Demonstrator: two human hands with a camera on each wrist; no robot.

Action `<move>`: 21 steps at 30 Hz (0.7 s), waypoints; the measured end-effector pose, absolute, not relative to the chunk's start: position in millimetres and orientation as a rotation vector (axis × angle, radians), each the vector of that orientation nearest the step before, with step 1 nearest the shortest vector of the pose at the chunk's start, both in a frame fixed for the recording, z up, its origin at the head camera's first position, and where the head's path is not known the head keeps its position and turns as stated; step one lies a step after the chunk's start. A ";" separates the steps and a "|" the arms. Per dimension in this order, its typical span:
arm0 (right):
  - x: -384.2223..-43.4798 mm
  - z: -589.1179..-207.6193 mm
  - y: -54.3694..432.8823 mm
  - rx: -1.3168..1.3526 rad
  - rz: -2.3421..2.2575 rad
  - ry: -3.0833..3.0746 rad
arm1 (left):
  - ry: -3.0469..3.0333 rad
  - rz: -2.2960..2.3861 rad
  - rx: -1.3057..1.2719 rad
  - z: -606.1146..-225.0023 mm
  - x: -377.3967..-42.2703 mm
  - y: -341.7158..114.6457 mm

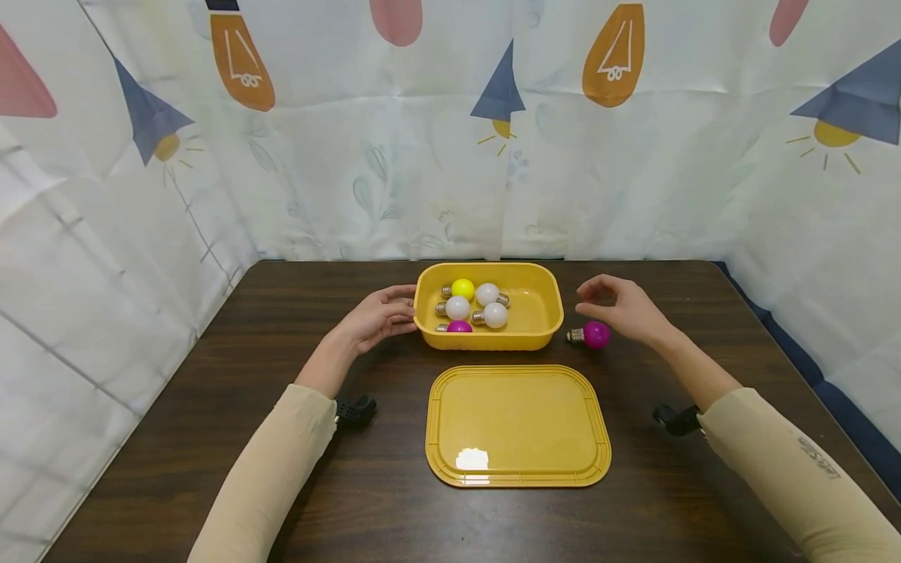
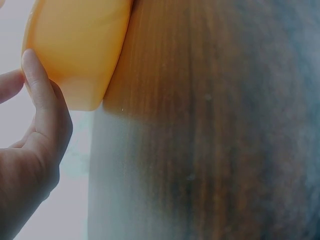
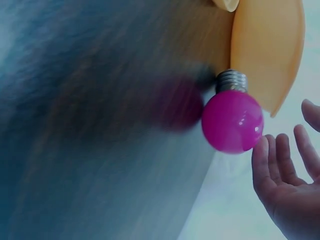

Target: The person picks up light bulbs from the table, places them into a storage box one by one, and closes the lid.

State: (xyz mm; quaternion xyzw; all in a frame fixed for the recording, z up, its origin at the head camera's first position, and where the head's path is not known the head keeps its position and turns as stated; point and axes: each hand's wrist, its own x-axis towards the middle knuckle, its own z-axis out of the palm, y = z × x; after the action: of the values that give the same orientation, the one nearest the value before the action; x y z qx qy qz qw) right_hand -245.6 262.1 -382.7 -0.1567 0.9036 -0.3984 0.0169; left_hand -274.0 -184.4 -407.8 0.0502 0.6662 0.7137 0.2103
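Observation:
A yellow plastic box (image 1: 533, 311) stands near the back of the table with several bulbs in it. Among them are a yellow bulb (image 1: 462, 289), white bulbs (image 1: 496, 315) and a partly hidden magenta bulb (image 1: 460, 326). At the box's left end my left hand (image 1: 378, 316) touches the wall with its fingers. Another magenta bulb (image 1: 597, 335) lies on the table to the right of the box, its metal screw base toward the box. My right hand (image 1: 622, 307) is just beyond this bulb, fingers loosely bent, holding nothing.
A flat yellow lid (image 1: 517, 426) lies on the dark wooden table (image 1: 338, 500) in front of the box. Behind the table hangs a white printed curtain (image 1: 436, 180). Dark straps (image 1: 356, 410) are around both wrists.

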 end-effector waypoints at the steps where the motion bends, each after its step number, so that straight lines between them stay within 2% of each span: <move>1: -244.9 -383.5 263.6 -0.481 -1.233 2.802 | 1.852 1.985 0.137 -407.8 -274.0 -184.4; 21: -240.1 -398.1 285.1 -0.424 -1.099 2.718 | 1.854 1.978 0.128 -407.2 -274.4 -185.1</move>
State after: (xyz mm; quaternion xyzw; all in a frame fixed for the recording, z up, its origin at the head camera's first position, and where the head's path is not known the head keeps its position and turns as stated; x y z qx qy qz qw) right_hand -240.1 285.1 -398.1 -0.1425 0.9139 -0.3694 0.0894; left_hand -274.4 -185.1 -407.2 0.0460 0.6674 0.7123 0.2122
